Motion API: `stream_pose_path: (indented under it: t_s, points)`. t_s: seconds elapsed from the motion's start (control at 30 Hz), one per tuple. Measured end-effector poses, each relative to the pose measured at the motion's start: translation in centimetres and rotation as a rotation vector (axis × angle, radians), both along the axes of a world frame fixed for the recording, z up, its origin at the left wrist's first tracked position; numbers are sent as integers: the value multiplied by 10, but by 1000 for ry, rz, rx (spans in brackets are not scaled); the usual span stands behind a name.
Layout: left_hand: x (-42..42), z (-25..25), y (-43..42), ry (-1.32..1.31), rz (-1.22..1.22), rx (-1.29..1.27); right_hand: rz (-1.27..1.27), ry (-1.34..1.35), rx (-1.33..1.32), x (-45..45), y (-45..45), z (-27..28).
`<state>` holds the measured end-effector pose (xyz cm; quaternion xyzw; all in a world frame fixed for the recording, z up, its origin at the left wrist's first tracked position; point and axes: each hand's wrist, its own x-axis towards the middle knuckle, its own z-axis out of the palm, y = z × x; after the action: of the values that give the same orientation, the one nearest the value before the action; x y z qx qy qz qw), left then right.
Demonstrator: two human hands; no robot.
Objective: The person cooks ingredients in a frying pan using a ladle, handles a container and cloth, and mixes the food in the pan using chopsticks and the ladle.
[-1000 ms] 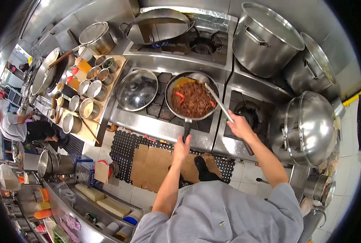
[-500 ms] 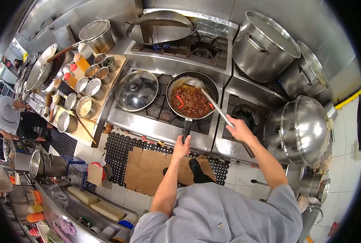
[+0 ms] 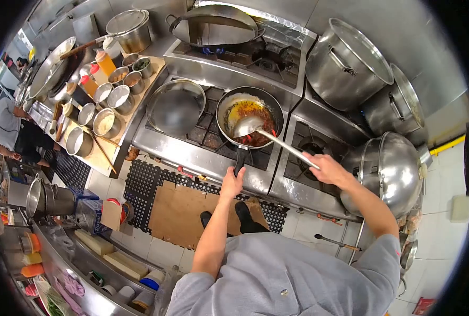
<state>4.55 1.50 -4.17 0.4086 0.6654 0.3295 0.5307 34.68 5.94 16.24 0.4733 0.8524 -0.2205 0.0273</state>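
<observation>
My left hand is wrapped round the black handle of a frying pan, which sits on the front stove. My right hand grips the long metal handle of a ladle. The ladle's bowl is down in the pan, over the lower left part of the food. Dark reddish-brown chopped food with red pieces lies in the pan, and yellow oily liquid shows behind the bowl. A glass lid rests on the stove just left of the pan.
Large steel pots and a domed steamer stand at the right. A wok sits on the back burner. Small metal containers and squeeze bottles fill the board at left. Another person stands at the far left.
The ladle has come from the pan's upper right toward its lower left, and the food is gathered toward the near side. Yellow liquid now shows more. My right hand has moved slightly right.
</observation>
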Motion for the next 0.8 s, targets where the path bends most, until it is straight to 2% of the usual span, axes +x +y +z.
stream_pose_path:
  t_s: [0.1, 0.2, 0.27, 0.3, 0.33, 0.5, 0.53, 0.6, 0.67, 0.73, 0.77, 0.8]
  points:
    - [1, -1, 0, 1, 10, 32, -16, -24, -18, 13, -12, 38]
    - [0, 19, -2, -69, 16, -33, -46, -46, -64, 20, -21, 47]
    - [2, 19, -5, -62, 15, -32, -90, -44, -175, 25, -19, 26]
    - [5, 16, -6, -57, 15, -31, -36, 22, -108, 22, -18, 13]
    - [8, 13, -7, -55, 12, -28, -115, -27, -128, 16, -16, 0]
    - [15, -3, -19, 52, 46, 131, -252, 71, -89, -7, -5, -34]
    - [18, -11, -25, 29, 70, 85, -252, 81, -84, -4, -8, -36]
    - [18, 30, -40, -45, 67, 2, -215, 303, 50, 6, -22, -40]
    - [23, 23, -40, -27, 65, 28, -280, 317, 13, 0, -21, -43]
    - [27, 14, -35, 32, 66, 93, -453, 321, -23, -17, -15, -54]
    - [27, 18, -31, -20, 71, 37, -421, 328, 59, -14, -7, -91]
    - [27, 27, -31, -18, 71, 43, -563, 238, -89, -31, -4, -89]
